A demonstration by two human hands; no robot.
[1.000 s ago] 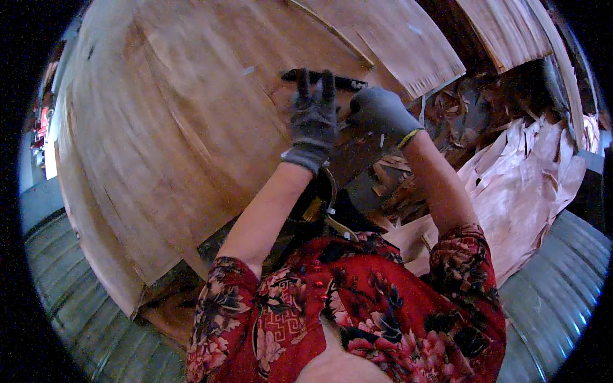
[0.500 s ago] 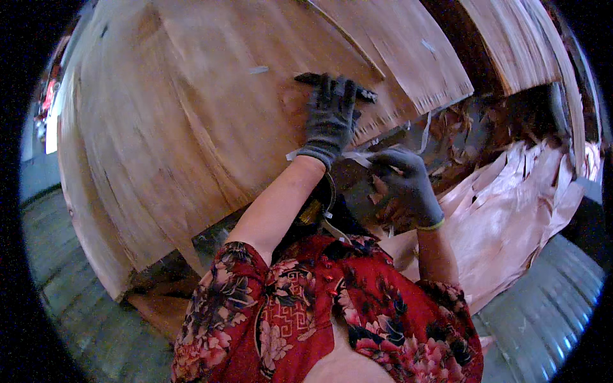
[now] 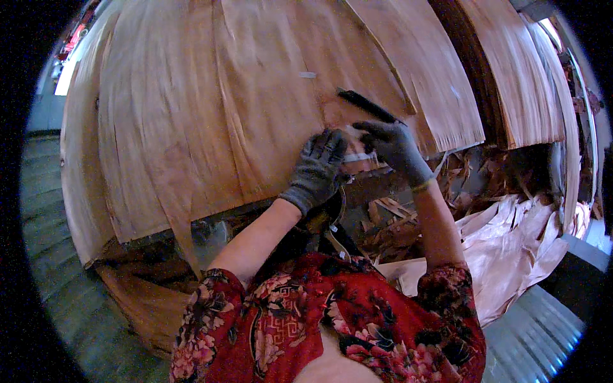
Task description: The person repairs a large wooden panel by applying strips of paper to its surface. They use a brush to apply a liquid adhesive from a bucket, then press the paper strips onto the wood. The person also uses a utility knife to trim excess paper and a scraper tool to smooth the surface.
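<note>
Here, left hand [image 3: 318, 169] lies flat near veneer [image 3: 185, 127] edge, room leftward; unclear whether right hand [image 3: 394, 148] grips.

Red, rich red across the shirt [image 3: 399, 303], bursting with pink and near-black flowers, pale angular fretwork down one side! Grey gloves here: darker over the fingers of the left hand [image 3: 317, 166], paler on the right hand [image 3: 399, 148], yellow at that cuff [image 3: 424, 185]. Honey-brown wood sheet [image 3: 191, 127], darker grain streaking it! Black tool [image 3: 367, 105], pinkish-beige scraps [image 3: 504, 242], grey-green striped floor [image 3: 543, 332]!
</note>
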